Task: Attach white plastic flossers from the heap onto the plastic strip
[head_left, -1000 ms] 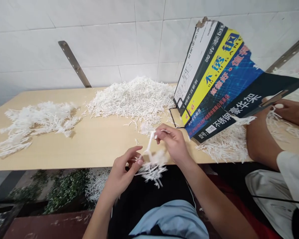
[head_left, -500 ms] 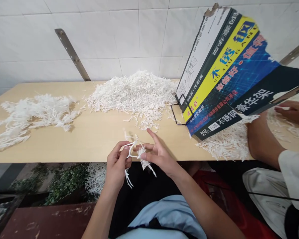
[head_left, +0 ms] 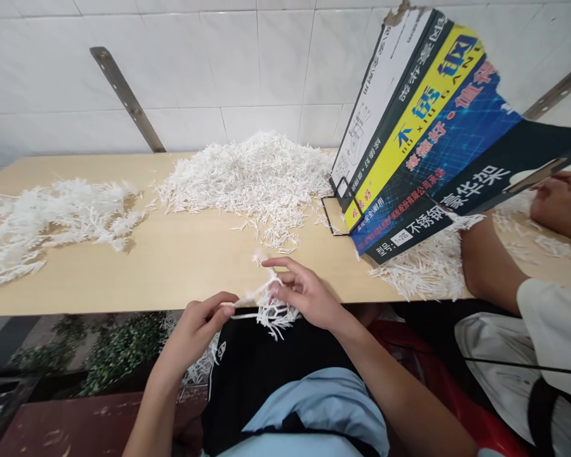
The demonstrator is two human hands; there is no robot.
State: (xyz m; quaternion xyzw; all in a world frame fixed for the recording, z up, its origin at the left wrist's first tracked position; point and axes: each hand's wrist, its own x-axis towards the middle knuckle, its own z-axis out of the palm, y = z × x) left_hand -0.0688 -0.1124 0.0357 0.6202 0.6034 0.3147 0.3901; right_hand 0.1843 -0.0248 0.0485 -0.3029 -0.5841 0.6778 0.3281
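My left hand (head_left: 198,324) pinches the stem end of a white plastic sprig (head_left: 261,303) with many thin prongs, just below the front edge of the wooden table (head_left: 171,266). My right hand (head_left: 301,293) grips the bushy end of the same sprig, its forefinger stretched out to the left. Both hands hover over my lap. A large heap of loose white sticks (head_left: 252,178) lies on the table behind them.
A pile of white branched sprigs (head_left: 52,219) lies at the table's left. A printed cardboard box (head_left: 428,133) leans at the right, with more white sticks (head_left: 428,266) under it. A second person's arm (head_left: 485,266) and hand (head_left: 556,197) rest there. Green foliage (head_left: 114,349) shows under the table.
My left hand has slid down and left, drawing the sprig's stem out sideways. My right hand stayed near the table edge, closing on the bushy end. The view shifted slightly.
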